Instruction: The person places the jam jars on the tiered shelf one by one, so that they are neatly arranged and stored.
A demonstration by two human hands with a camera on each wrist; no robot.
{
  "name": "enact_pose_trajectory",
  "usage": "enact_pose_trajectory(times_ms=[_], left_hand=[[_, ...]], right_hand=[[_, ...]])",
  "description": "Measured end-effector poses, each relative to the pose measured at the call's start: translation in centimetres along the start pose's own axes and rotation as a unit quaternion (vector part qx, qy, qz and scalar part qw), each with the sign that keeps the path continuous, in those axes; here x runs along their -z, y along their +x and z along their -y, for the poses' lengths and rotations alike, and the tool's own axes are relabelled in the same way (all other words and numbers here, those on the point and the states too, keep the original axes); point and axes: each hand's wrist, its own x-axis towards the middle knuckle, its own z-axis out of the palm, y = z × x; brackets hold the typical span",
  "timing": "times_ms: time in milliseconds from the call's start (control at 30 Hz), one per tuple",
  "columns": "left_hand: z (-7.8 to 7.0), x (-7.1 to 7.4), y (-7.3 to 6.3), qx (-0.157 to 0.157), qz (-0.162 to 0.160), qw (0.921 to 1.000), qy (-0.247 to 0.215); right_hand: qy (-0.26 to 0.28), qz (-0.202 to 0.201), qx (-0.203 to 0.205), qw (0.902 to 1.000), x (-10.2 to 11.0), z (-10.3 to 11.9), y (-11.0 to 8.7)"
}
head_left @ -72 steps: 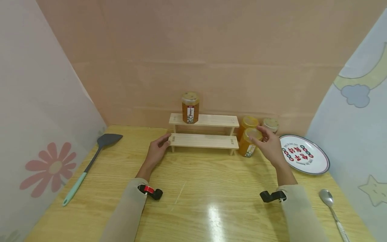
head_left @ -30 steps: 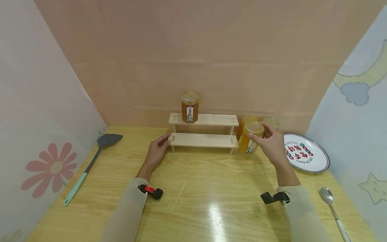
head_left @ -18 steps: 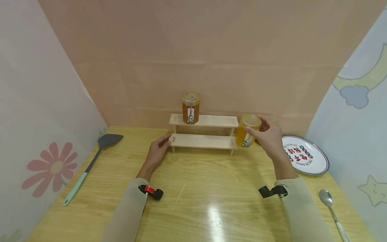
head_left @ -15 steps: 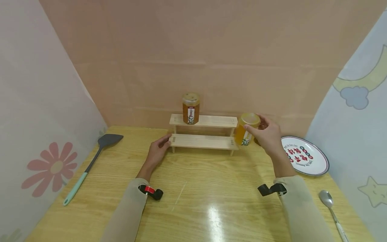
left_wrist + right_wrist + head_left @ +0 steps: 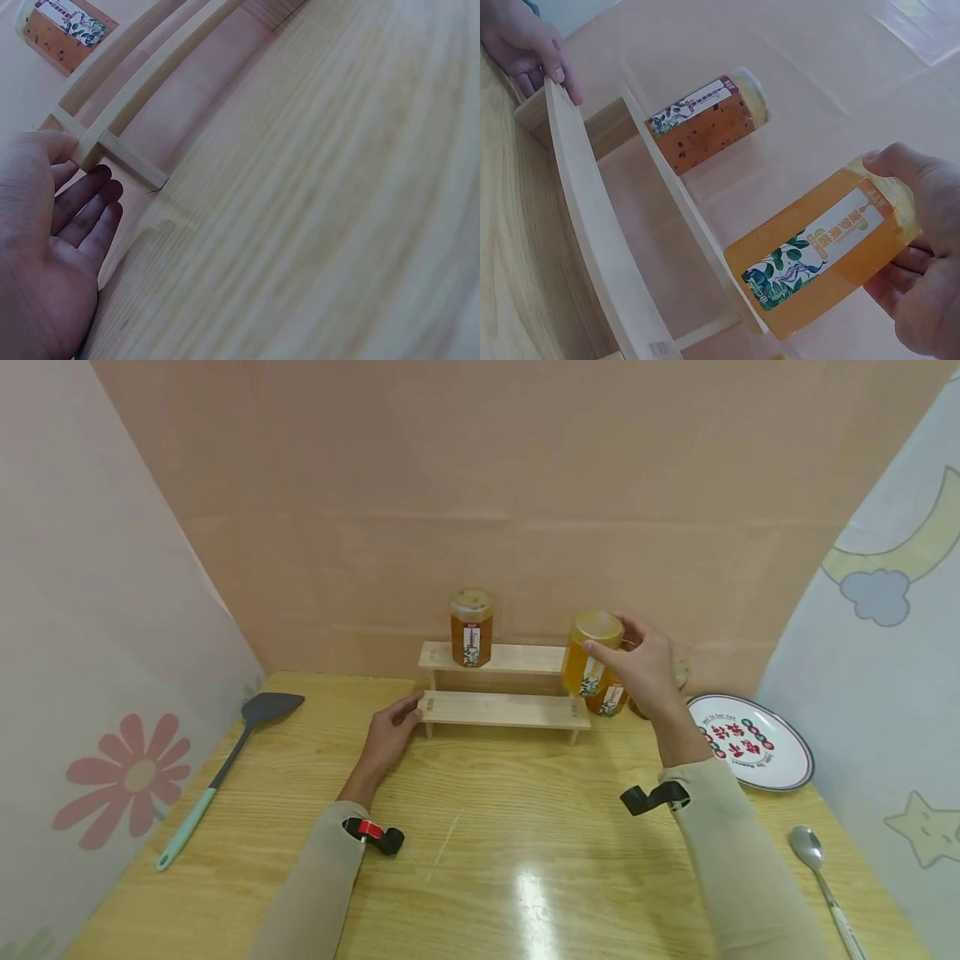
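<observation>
My right hand (image 5: pixel 648 668) holds a jar of orange-yellow preserve (image 5: pixel 588 656) near its lid, thumb in front. The jar hangs slightly tilted at the right end of a two-tier wooden shelf (image 5: pixel 510 710), level with the upper tier. In the right wrist view, its label (image 5: pixel 817 247) faces the camera. My left hand (image 5: pixel 390 731) grips the left end of the lower tier between thumb and fingers; in the left wrist view, the other fingers (image 5: pixel 86 206) bend loosely below it. A darker jar with specks (image 5: pixel 472 631) stands on the upper tier, left of its middle.
Another orange jar (image 5: pixel 611 698) stands right of the shelf, partly hidden by the held one. A further jar (image 5: pixel 681 670) is mostly behind my right hand. At right lie an oval plate (image 5: pixel 795 756) and a spoon (image 5: pixel 808 847); at left lies a spatula (image 5: pixel 247 727).
My right hand has taken the front jar off the table, raised it and carried it left to the upper tier's right end. The left hand has stayed at the shelf.
</observation>
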Motion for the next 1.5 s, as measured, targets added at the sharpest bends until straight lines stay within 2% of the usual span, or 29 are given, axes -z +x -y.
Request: enact_pose_trajectory(times_ms=[133,367,633,800,967,1233,1400,1433,1500], left_hand=[[0.1,0.0,-0.1,0.001,-0.001,1.0000,-0.003],[0.3,-0.3,0.0,0.000,0.006,0.9999,-0.011],[0.1,-0.7,0.2,0.013,0.012,0.9996,-0.021],[0.0,-0.9,0.2,0.011,0.009,0.9995,-0.027],[0.0,-1.0,0.3,0.004,0.005,0.9998,-0.020],[0.0,-0.5,0.0,0.002,0.005,1.0000,-0.001],[0.0,-0.3,0.0,-0.005,0.006,1.0000,-0.001],[-0.5,-0.3,-0.1,-0.002,0.008,1.0000,-0.002],[-0.4,-0.2,-0.1,-0.004,0.009,0.9999,-0.003]], right_hand=[[0.018,0.004,0.009,0.9998,-0.8,0.4,0.7],[0.014,0.016,-0.008,0.9997,-1.8,0.7,1.4],[0.017,0.003,-0.021,0.9996,-3.6,0.3,2.5],[0.007,-0.006,-0.010,0.9999,-4.7,0.2,3.3],[0.003,0.002,-0.003,1.0000,-4.6,0.1,3.3],[0.055,0.028,0.013,0.9980,-3.6,0.0,2.4],[0.057,0.032,0.019,0.9977,-3.6,-0.1,2.7],[0.059,0.032,0.018,0.9976,-3.7,-0.1,2.8],[0.059,0.032,0.016,0.9976,-3.9,-0.1,3.1]])
